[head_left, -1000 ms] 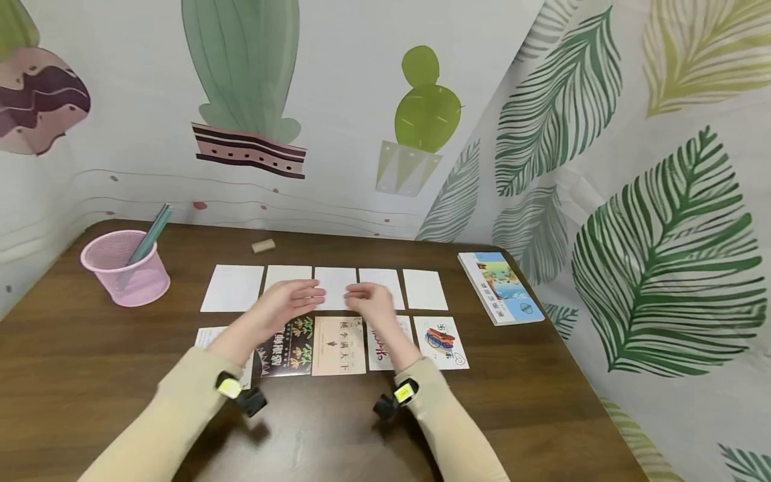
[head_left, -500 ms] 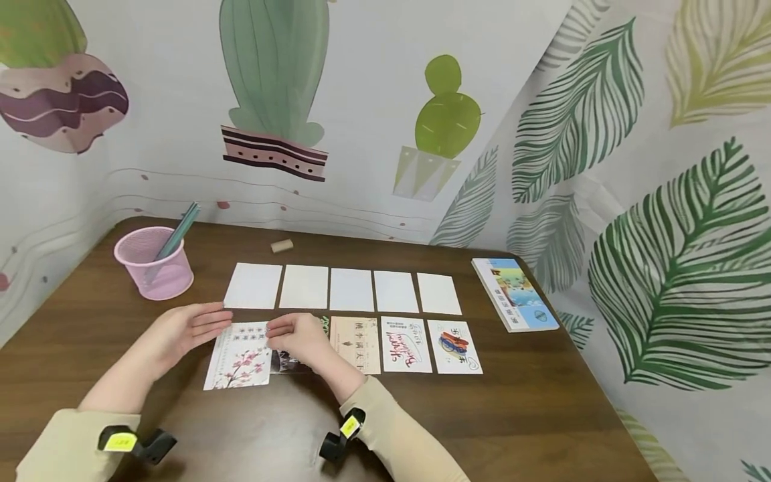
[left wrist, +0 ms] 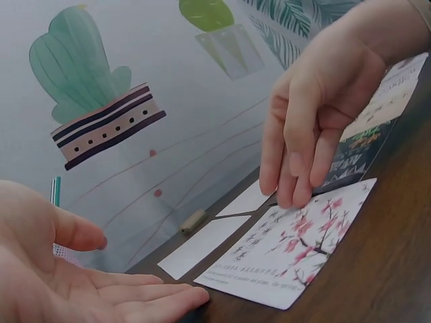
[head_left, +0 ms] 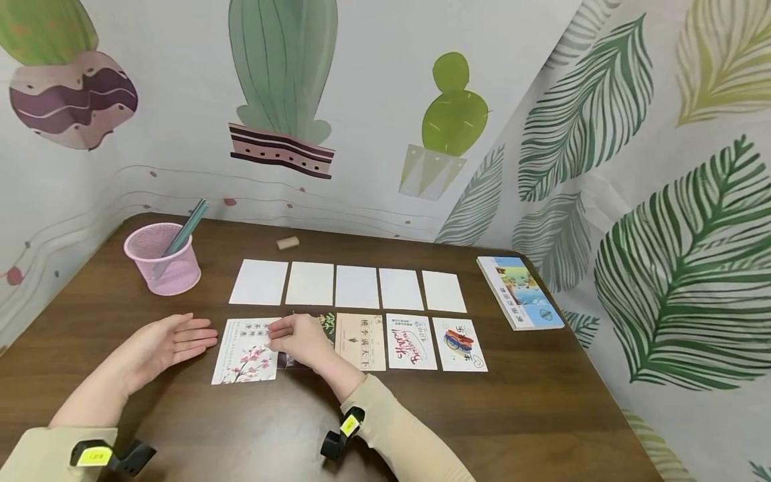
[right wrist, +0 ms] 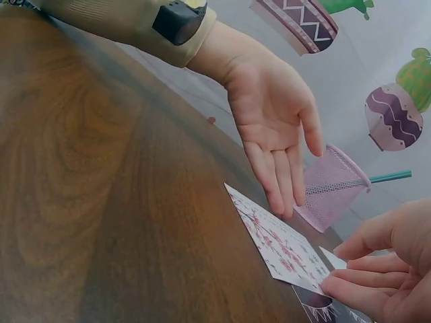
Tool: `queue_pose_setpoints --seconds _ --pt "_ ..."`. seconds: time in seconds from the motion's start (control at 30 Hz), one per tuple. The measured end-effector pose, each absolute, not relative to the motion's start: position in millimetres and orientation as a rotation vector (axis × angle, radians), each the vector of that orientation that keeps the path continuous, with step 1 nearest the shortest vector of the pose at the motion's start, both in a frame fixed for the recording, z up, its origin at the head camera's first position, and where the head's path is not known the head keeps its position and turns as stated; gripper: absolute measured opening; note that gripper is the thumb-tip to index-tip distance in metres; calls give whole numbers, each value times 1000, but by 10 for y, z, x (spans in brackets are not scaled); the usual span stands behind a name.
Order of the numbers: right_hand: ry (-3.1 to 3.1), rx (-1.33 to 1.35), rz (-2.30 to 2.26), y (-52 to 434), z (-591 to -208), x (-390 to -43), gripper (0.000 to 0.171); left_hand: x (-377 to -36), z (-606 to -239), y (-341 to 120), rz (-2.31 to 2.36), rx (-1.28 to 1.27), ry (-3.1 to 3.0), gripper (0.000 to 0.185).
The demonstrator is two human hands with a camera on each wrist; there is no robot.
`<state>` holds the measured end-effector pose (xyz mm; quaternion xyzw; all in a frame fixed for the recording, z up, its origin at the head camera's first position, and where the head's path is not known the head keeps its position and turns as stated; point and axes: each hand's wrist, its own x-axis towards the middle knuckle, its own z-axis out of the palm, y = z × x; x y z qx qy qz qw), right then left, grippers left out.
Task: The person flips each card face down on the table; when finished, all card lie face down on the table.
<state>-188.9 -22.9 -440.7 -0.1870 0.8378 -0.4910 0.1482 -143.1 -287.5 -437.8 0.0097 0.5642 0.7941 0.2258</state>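
Note:
My right hand [head_left: 307, 341] reaches from the right over the dark card [head_left: 290, 362], hiding much of it. Its fingertips touch the right edge of a white postcard [head_left: 243, 358] printed with pink blossoms, which lies flat. In the left wrist view the right fingers [left wrist: 316, 148] point down onto that edge. My left hand [head_left: 164, 348] is just left of the blossom postcard, palm turned toward it and fingers straight, holding nothing. To the right in the same row lie a beige card [head_left: 360, 343], a Happy Birthday card [head_left: 411, 343] and a card with a colourful drawing [head_left: 460, 345].
Behind that row lie several blank white cards, the leftmost blank card [head_left: 259, 282] behind the blossom postcard. A pink mesh pen cup [head_left: 165, 261] stands back left. A small tan block [head_left: 288, 243] is behind the cards. A boxed set [head_left: 520, 292] lies at right.
Both hands have moved from over the middle cards to the leftmost printed card. In the last half second the left hand has drawn left from it, while the right hand stays at its edge.

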Motion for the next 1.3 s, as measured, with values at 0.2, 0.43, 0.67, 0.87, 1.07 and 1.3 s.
queue_pose_setpoints --seconds 0.2,0.43,0.67,0.87,1.07,1.3 --pt "2421 -545 -1376 -225 -4388 -1896 23 -1416 -4400 -2866 2251 152 1300 43" --pt "2444 -545 -1356 -231 -4383 -1894 23 -1443 -4433 -2879 2270 156 1249 47" --pt "2462 -523 -1363 -251 -4387 -1901 23 -1519 -4447 -2877 2236 127 1378 41" --pt "2484 -513 -1357 -269 -4368 -1902 22 -1593 -4474 -2802 2214 12 1479 31" --pt "2486 -484 -1358 -273 -4364 -1894 22 -1636 -4496 -2742 2126 -29 1575 51" --pt "2505 -515 -1333 -269 -4362 -1891 22 -1635 -4519 -2734 2070 -13 1580 56"
